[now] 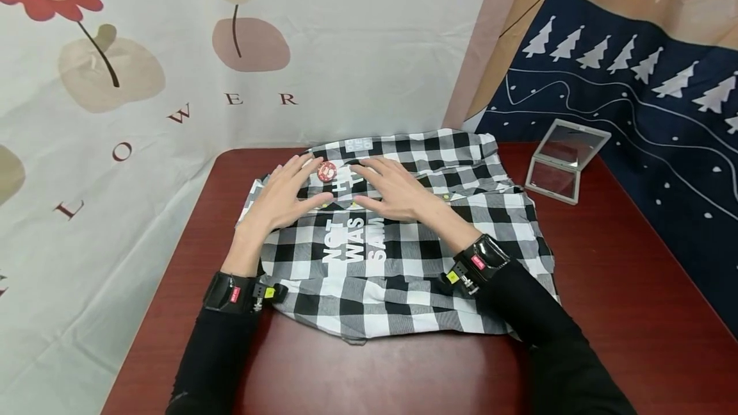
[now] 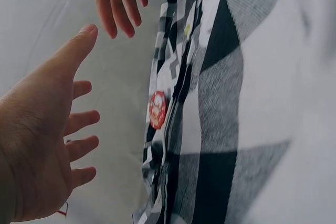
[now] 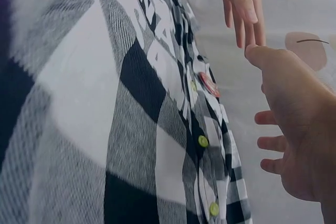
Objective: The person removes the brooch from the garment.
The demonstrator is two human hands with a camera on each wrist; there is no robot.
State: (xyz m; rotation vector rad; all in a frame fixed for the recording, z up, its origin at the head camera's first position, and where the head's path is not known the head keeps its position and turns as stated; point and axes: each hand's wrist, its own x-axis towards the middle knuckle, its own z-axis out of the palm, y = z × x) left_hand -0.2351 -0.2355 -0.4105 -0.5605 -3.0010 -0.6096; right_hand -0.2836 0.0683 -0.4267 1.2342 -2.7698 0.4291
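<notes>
A black-and-white checked shirt (image 1: 415, 255) lies folded on the table, its sides tucked inward. White lettering (image 1: 353, 240) runs over it, and a round red badge (image 1: 327, 171) sits near its far edge. Small yellow-green buttons (image 3: 203, 141) line the placket in the right wrist view. My left hand (image 1: 282, 194) hovers over the shirt's left far part, fingers spread and straight, with nothing held. Facing it, my right hand (image 1: 398, 191) also hovers with extended fingers and an empty palm. Both wrist views show a gap between each hand and the cloth.
An opened folding mirror (image 1: 555, 175) stands at the table's back right, beside the shirt. Red-brown tabletop (image 1: 380, 376) shows in front of it. Behind hang a pale flower-print cloth (image 1: 369, 31) and a dark blue cloth with white trees (image 1: 634, 120).
</notes>
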